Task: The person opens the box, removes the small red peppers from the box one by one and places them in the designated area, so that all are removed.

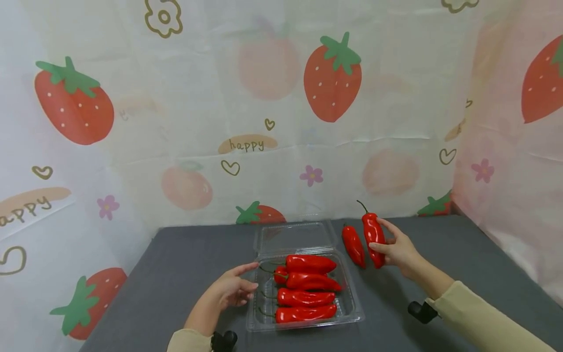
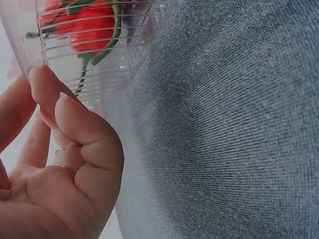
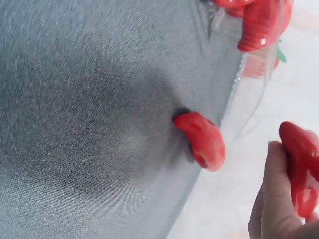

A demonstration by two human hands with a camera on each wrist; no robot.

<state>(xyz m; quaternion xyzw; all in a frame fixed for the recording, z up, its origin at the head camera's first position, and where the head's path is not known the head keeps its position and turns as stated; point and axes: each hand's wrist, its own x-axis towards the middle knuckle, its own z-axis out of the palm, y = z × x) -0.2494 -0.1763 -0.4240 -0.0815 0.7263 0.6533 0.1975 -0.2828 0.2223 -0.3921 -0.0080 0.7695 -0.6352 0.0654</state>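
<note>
My right hand (image 1: 399, 250) holds a glossy red chili pepper (image 1: 373, 238) between thumb and fingers, raised off the table with its thin stem upward. Another red pepper (image 1: 353, 246) lies on the table just left of it; the right wrist view shows this pepper (image 3: 202, 140) below the hand. A clear plastic clamshell box (image 1: 352, 313) stands in the middle, its lid (image 1: 294, 238) folded back. Several red peppers (image 1: 306, 297) lie crosswise inside, stems to the left. At the box's left side is my left hand (image 1: 230, 288), its index fingertip touching the rim (image 2: 41, 50).
Dark grey cloth covers the table (image 1: 189, 264). Behind and at both sides hangs a pale curtain (image 1: 198, 107) printed with strawberries, flowers and hearts. Black wrist straps (image 1: 423, 312) sit at both sleeve cuffs.
</note>
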